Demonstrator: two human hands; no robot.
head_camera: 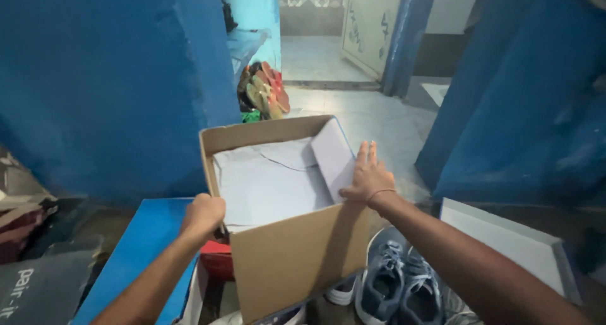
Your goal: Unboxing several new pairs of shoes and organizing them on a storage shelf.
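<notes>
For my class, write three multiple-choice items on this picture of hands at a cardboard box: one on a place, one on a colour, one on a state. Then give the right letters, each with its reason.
1. Where do the grey-blue sneakers lie?
A. inside the box
B. on the floor below the right forearm
C. on the blue lid

2. What colour is the paper lining the cardboard box?
A. white
B. red
C. green

3. How is the right hand placed?
A. clenched in a fist, away from the box
B. flat, fingers stretched along the box's right edge
C. gripping a sneaker

Answers: 1 B, the pair sits on the floor right of the box, under the forearm. 2 A, white sheets cover the inside. 3 B, the palm lies open on the edge, while the left hand grips the left wall.
</notes>
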